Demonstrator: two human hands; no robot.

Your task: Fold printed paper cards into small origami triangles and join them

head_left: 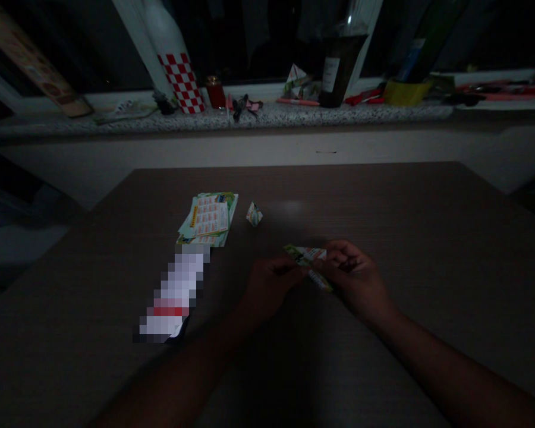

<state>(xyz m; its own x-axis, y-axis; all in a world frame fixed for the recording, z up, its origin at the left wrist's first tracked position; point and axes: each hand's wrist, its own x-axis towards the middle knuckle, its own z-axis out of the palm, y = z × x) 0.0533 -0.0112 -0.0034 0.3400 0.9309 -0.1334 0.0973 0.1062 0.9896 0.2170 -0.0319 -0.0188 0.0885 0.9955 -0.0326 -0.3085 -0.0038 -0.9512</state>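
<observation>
Between my two hands is a folded paper (304, 255), green and white with print, creased into a pointed triangular shape. My left hand (270, 282) pinches its near left edge between thumb and fingers. On the right side, my right hand (359, 276) grips the paper, its thumb pressed on top and its fingers curled behind. Beyond my left hand, a small folded paper piece (254, 214) stands on the table. To its left lies a loose stack of printed leaflets (209, 217) in green and white.
A phone with a bright, blurred screen (173, 297) lies left of my hands on the brown table (383, 202). Along the granite windowsill (267, 116) stand a red-checkered white bottle (185, 80), a small red jar (214, 93), a dark labelled container (334, 77) and a green bottle (421, 50).
</observation>
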